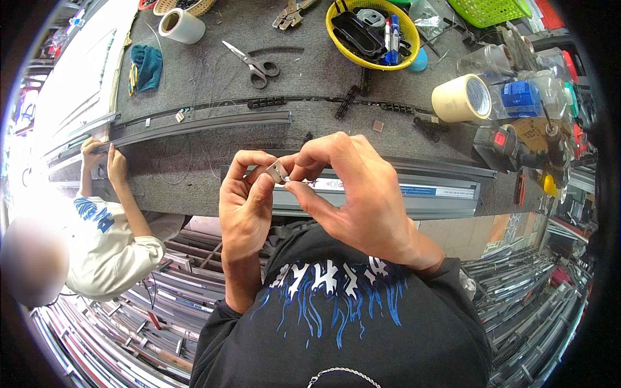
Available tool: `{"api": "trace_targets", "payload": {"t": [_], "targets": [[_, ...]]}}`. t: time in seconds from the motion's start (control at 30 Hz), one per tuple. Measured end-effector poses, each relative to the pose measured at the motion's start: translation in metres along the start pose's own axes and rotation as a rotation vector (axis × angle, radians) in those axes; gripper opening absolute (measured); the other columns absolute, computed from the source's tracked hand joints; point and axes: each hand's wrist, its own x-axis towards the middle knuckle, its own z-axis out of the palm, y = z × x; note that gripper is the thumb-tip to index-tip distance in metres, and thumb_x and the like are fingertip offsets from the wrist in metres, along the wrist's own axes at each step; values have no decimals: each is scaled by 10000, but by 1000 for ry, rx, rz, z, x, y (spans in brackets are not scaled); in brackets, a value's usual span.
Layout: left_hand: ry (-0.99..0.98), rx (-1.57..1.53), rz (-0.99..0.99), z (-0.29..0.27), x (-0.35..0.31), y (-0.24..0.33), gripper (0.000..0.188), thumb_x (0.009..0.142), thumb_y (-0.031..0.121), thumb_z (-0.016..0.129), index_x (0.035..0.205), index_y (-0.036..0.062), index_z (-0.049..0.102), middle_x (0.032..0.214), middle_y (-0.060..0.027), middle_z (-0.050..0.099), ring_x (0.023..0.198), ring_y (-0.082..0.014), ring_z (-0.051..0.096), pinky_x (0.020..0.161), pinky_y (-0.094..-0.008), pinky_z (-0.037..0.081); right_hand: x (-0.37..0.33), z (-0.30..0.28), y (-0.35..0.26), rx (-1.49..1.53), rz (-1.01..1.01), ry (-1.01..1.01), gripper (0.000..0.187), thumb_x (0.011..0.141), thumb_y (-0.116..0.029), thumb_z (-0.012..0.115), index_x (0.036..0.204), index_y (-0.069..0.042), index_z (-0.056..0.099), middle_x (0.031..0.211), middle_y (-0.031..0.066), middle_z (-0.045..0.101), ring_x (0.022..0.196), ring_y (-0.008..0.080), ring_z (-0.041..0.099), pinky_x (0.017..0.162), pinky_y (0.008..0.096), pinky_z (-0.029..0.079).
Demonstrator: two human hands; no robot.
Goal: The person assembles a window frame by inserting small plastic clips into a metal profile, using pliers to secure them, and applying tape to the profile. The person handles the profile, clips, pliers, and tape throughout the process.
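— Above the worktop [200, 77], where was the small metal plate [277, 171]?

— Pinched between the thumb and forefinger of the left hand [246, 204]. The fingers of the right hand [362, 194] were bent close at its edge; whether they gripped anything, I couldn't tell.

— Which step was that?

— Some fine adjusting of the plate, I judged. The next move seemed to call for a steady left pinch and small right-hand motions.

— And the counts?

— One plate held, one pair of scissors [251, 63], one yellow basket [344, 54], one white roll [187, 27], one cream roll [451, 100].
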Motion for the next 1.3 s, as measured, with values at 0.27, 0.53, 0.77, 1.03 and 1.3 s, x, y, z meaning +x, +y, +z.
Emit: {"api": "trace_targets", "payload": {"t": [0.27,0.53,0.77,1.03,1.3], "targets": [[-25,-43,-2,-10,-1,-2,279,1059,130,695,1269,2,563,1215,-180,734,1154,-173,685,1019,-309,505,-1,-1,-1,-13,-8,-10,393,788,22,864,1096,-59,634,976,50,754,879,213,730,797,349,548],[-45,-64,-7,-14,-1,-2,278,1059,128,694,1271,4,563,1227,-190,733,1158,-179,683,1019,-307,506,-1,3,-1,15,2,28,374,799,-32,824,1087,-78,590,896,35,674,848,260,669,805,408,495],[-19,-30,-16,-8,-1,2,278,1056,107,693,1285,28,555,1147,-102,701,1076,-141,673,925,-277,540,-1,1,-3,16,4,33,365,806,-28,824,1086,-76,595,892,35,677,846,257,671,804,408,495],[-34,-20,-6,-4,-1,5,302,1049,108,700,1294,12,552,1181,-92,688,1092,-142,669,938,-287,548,-1,-2,-4,-20,11,21,380,808,0,876,1095,-63,634,965,50,741,875,217,725,771,345,537],[13,82,10,-3,-3,4,302,1045,117,714,1270,-8,556,1228,-235,744,1141,-194,710,1019,-315,530,-1,2,-2,-47,-37,29,366,793,-6,881,1066,-70,646,975,40,757,869,242,712,797,365,525]]}}
